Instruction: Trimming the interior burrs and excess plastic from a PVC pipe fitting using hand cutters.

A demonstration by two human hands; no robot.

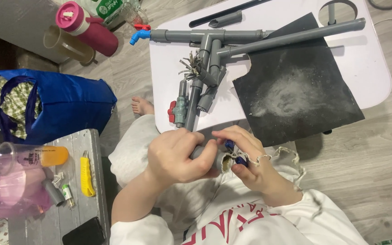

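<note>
My left hand [175, 154] grips a grey plastic pipe piece [201, 150] over my lap. A wrap of pale fibre [227, 162] covers the pipe's open end, and a loose strand [283, 153] trails off to the right. My right hand [249, 156] holds a small blue-handled tool [230, 146] against that fibre-wrapped end. On the white low table [368, 68] ahead lies a grey pipe assembly [205, 41] with a blue tap [139, 35], a red-handled valve [178, 109] and a tuft of fibre [191, 66].
A black mat [305, 90] dusted with white powder covers part of the table. At left stand a grey stool [75, 199] with a yellow utility knife [86, 173], a phone [85, 233] and a blue bag [64, 104]. A pink bottle [89, 27] lies on the floor.
</note>
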